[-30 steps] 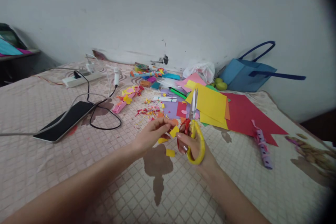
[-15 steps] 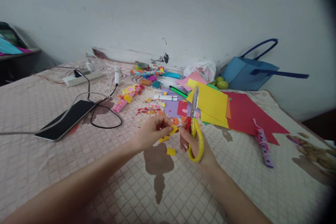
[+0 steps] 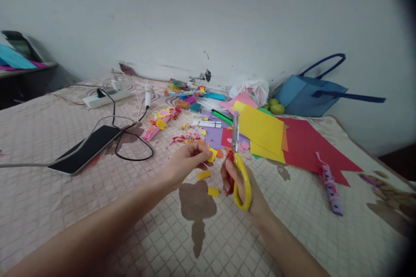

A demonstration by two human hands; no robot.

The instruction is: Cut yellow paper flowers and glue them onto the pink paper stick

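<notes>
My left hand [image 3: 190, 162] pinches a small yellow paper piece [image 3: 212, 155] between thumb and fingers. To its right, my right hand [image 3: 242, 181] is wrapped round scissors with one yellow and one red handle [image 3: 243, 188]; the blades [image 3: 235, 132] point away from me and look closed. Two yellow paper pieces lie on the patterned cloth between the hands, one [image 3: 204, 175] just below my left fingers and another [image 3: 213, 191] nearer to me. Small colored scraps [image 3: 186, 138] are scattered beyond my left hand.
Yellow sheets [image 3: 263, 127] and red paper [image 3: 305, 145] lie at the right, near a purple roll [image 3: 331, 190]. Behind stands a blue bag [image 3: 308, 95]. A black tablet-like device [image 3: 86, 149], cables and a power strip [image 3: 105, 98] are at the left.
My hands have moved apart, and the scissors have shifted slightly down and left, away from the yellow piece in my left hand. The whole view has shifted a little.
</notes>
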